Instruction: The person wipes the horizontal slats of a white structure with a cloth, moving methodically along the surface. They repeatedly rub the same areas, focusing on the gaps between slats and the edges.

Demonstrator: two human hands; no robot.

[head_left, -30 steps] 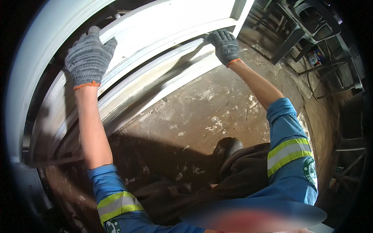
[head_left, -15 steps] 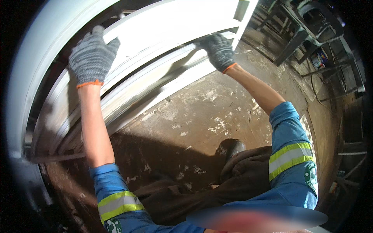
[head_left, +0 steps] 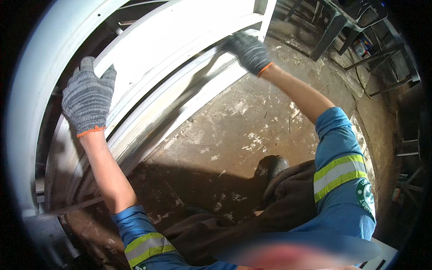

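Note:
A large white framed panel (head_left: 175, 49) leans in front of me, brightly lit, with long rails and dark gaps along its lower part. My left hand (head_left: 90, 96), in a grey knit glove with an orange cuff, grips the panel's left edge, thumb on the bright face and fingers behind. In a matching glove, my right hand (head_left: 249, 51) is closed over a rail near the panel's right end. Its fingertips are partly hidden in the gap and slightly blurred.
A curved-looking white frame member (head_left: 33, 90) runs along the left side. Dark plastic chairs (head_left: 333, 33) stand at the far right, with a small colourful container (head_left: 362, 46) among them. The worn brown floor (head_left: 225, 121) has pale flakes, and a dark boot (head_left: 274, 165) rests on it.
My left hand has shifted left and down in view, still on the panel's edge. The panel and my right hand sit slightly further left, and the chairs have moved up in the picture.

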